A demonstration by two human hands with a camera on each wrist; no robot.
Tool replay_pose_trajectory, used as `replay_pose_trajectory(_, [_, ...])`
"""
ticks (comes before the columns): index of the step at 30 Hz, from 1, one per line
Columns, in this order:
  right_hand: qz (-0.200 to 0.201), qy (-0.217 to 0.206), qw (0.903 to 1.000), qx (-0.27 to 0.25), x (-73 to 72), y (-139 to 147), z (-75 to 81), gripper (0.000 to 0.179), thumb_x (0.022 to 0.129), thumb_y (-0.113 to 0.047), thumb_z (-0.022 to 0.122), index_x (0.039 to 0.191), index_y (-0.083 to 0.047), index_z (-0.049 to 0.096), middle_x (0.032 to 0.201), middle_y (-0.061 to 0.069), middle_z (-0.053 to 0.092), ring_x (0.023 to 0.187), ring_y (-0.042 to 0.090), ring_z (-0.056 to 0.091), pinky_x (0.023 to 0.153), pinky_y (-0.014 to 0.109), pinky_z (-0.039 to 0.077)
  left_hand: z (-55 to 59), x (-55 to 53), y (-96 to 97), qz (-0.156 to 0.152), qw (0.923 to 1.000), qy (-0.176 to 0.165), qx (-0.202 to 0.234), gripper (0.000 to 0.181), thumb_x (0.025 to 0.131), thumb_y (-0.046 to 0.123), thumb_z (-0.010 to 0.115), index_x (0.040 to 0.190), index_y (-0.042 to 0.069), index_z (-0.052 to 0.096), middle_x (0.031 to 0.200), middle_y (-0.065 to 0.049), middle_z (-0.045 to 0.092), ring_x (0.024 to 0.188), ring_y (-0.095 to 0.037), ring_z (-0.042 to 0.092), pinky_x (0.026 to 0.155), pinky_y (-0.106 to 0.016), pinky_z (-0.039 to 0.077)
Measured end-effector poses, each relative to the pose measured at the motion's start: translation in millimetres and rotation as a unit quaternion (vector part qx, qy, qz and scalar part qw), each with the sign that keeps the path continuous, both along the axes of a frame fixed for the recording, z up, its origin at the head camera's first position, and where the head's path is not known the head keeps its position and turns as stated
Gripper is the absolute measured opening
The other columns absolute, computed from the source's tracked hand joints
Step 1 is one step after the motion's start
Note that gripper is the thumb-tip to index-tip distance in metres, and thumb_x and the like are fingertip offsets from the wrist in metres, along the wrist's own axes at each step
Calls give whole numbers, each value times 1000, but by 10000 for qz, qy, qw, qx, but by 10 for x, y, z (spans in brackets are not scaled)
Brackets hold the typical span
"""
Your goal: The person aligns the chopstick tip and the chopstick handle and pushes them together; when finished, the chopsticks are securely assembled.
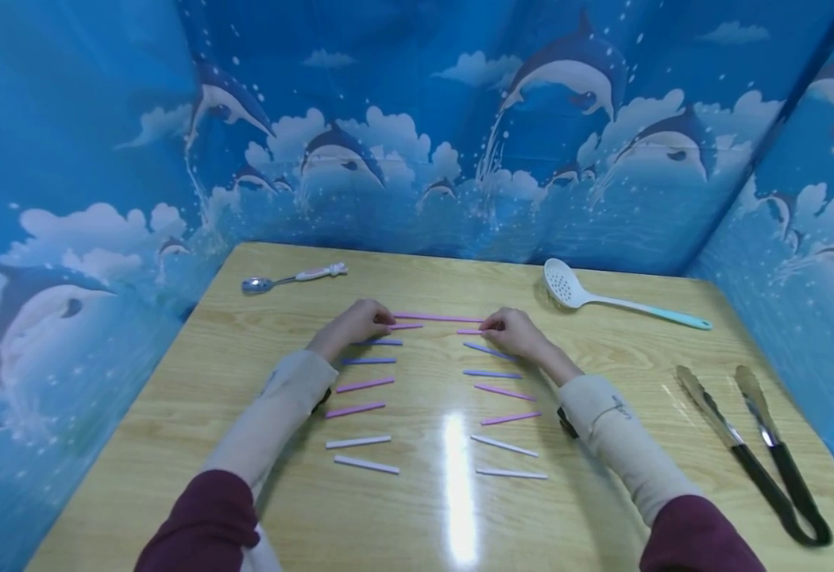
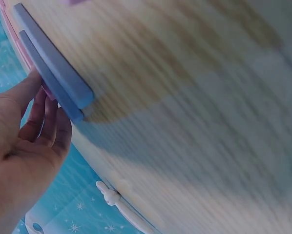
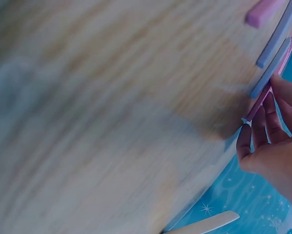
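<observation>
My left hand [image 1: 360, 326] pinches a short pink stick [image 1: 408, 326] between thumb and fingers at the far end of the left column. Opposite it, my right hand [image 1: 517, 332] pinches another short pink stick [image 1: 468, 331] at the far end of the right column. Just beyond both, a long thin pink strip [image 1: 438, 318] spans the gap between the hands. In the left wrist view the fingers mostly hide the held stick, beside a blue stick [image 2: 48, 75]. In the right wrist view the pink stick [image 3: 258, 106] lies along the fingertips, beside a blue stick [image 3: 270, 69].
Two columns of blue, pink and white sticks [image 1: 360, 441] run toward me on the wooden table [image 1: 195, 413]. A spoon [image 1: 295, 278] lies back left, a slotted skimmer [image 1: 624, 303] back right, and black-handled tongs [image 1: 767, 461] at right. A dolphin-print curtain [image 1: 403, 214] borders the table.
</observation>
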State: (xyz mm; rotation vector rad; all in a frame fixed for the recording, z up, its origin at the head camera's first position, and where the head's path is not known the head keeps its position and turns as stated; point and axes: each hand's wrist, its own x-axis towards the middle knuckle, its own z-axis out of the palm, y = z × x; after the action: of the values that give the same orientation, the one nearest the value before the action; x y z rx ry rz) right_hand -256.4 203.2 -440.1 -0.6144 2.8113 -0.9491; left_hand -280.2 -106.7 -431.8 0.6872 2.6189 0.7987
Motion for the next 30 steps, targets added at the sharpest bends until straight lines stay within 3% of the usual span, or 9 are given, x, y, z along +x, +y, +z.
replay_pose_trajectory(10, [-11,71,9996,-289,70,-46,14,13,89,-5,64,95,5,70,90,17,67,81,25,61,74,36,52,-9,17,-28,170,9996,58,221,20,91,7,62,108,-2,67,106,-16,68,103,-29,61,94,-38,48])
replay_pose_trajectory(17, [26,260,9980,-578,149,-183,99,13,89,-5,65,96,4,71,88,14,67,81,24,61,75,36,53,37,94,-36,139,9987,125,469,20,93,11,61,108,0,67,105,-13,68,100,-25,62,91,-36,50])
replay_pose_trajectory(22, [56,329,9963,-790,157,-282,119,12,88,-5,66,95,4,71,87,14,67,81,25,62,77,37,53,55,106,4,165,9981,-21,585,19,93,11,61,109,3,67,106,-11,68,100,-23,62,89,-35,51])
replay_pose_trajectory(30, [125,309,9958,-853,151,-366,114,11,87,-2,65,94,5,70,86,15,68,81,26,63,77,36,54,72,113,45,67,9978,25,652,20,93,11,61,110,2,66,107,-12,68,102,-24,62,90,-35,50])
